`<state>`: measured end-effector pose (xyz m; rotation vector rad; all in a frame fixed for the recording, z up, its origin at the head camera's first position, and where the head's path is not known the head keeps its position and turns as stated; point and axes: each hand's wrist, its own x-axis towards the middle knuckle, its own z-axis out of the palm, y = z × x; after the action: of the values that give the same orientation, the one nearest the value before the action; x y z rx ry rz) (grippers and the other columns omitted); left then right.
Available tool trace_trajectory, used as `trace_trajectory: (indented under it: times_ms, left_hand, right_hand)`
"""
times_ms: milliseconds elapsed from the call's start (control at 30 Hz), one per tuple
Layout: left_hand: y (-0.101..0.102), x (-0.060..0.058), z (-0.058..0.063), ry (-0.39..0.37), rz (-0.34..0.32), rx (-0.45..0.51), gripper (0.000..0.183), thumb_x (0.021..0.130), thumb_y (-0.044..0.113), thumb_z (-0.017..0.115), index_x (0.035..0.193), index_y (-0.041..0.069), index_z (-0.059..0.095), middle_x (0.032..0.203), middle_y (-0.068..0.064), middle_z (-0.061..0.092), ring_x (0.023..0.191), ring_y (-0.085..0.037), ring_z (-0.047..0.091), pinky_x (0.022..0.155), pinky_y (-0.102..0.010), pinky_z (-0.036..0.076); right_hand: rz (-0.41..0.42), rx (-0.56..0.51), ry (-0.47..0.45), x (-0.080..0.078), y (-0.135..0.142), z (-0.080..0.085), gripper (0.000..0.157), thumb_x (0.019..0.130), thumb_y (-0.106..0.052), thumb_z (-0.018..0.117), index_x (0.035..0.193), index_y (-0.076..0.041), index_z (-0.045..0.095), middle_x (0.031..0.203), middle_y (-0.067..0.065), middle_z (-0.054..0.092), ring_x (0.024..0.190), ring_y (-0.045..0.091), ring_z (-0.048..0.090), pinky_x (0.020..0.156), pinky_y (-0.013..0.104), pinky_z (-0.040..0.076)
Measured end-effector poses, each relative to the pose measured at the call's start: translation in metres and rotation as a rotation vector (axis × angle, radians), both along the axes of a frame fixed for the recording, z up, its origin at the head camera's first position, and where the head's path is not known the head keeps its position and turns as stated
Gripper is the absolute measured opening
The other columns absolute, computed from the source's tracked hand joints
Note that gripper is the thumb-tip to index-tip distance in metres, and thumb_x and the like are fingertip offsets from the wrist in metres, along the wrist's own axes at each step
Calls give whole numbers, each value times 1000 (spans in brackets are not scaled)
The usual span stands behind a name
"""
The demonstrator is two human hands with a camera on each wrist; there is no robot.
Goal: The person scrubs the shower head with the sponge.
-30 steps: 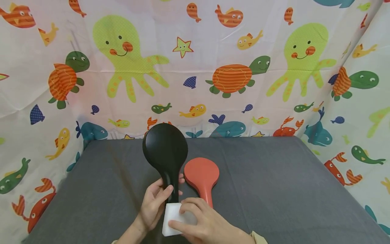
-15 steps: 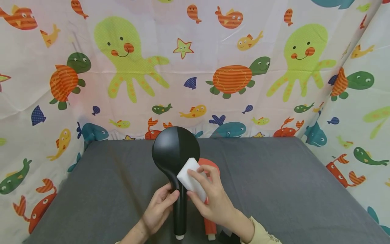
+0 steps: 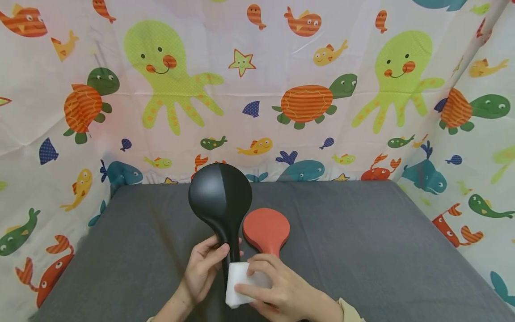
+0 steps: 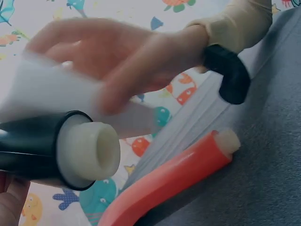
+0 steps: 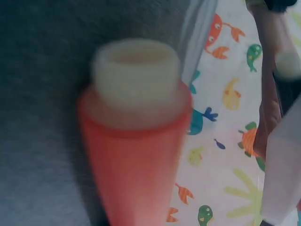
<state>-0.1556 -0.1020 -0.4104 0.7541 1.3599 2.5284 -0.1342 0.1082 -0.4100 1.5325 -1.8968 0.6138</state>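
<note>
My left hand (image 3: pixel 205 268) grips the handle of a black shower head (image 3: pixel 219 192), held upright with its round head at the top. In my right hand (image 3: pixel 281 286) a white sponge (image 3: pixel 239 284) is pinched between thumb and fingers, at the lower end of that handle. The sponge hides this part in the head view; whether it presses on the handle I cannot tell. The left wrist view shows the handle's pale hollow end (image 4: pixel 96 150), with the right hand and sponge blurred behind. A red shower head (image 3: pixel 266 228) lies on the table just right of the black one.
A dark grey cloth covers the table (image 3: pixel 346 241). Behind and at both sides hangs a white curtain (image 3: pixel 257 120) printed with sea animals. The red handle (image 5: pixel 136 165) with its pale end is close in front of the right wrist camera.
The sponge in my right hand went up to the neck of the black shower head, then back down to the handle's lower end. The black shower head shifted right, then back left.
</note>
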Motion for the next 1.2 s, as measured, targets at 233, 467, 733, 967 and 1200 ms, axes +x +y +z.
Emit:
trace_trajectory:
  times_ms: [233,467,733,967,1200]
  left_hand:
    - [6,5,-4,-38,-58,-6,33,95,-6,41,120,2,60,117,-6,53,105,-16,51,89,-32,46]
    - [6,6,-3,-78,-69,17,34,96,-4,38,115,7,64,113,-3,58,102,-13,53,88,-28,45]
    - [-1,1,0,3,-65,99,37,96,-7,32,128,-4,50,119,-18,59,99,-28,62,89,-38,48]
    - [5,4,-4,81,-96,86,36,95,-10,34,128,-8,48,117,-15,60,102,-19,59,87,-30,48]
    - [8,7,-8,32,-75,-2,33,95,-6,39,123,-2,56,110,-7,62,96,-13,59,81,-26,50]
  right_hand:
    - [-173,-264,-100,-19,-10,15,42,90,-24,59,126,-4,52,115,20,41,104,29,41,75,36,48]
    - [-151,-241,-78,-12,-14,17,39,89,-22,59,124,-5,55,115,21,41,104,30,42,78,38,47]
    - [-5,97,13,15,-8,-4,39,86,-27,65,123,-17,57,114,6,46,112,20,42,95,25,37]
    - [-89,-232,88,-11,-10,10,29,89,-18,56,114,-4,59,107,21,45,102,33,45,81,36,46]
    - [-243,-443,-31,-16,-19,22,38,90,-25,59,116,2,56,105,24,43,95,29,42,65,29,42]
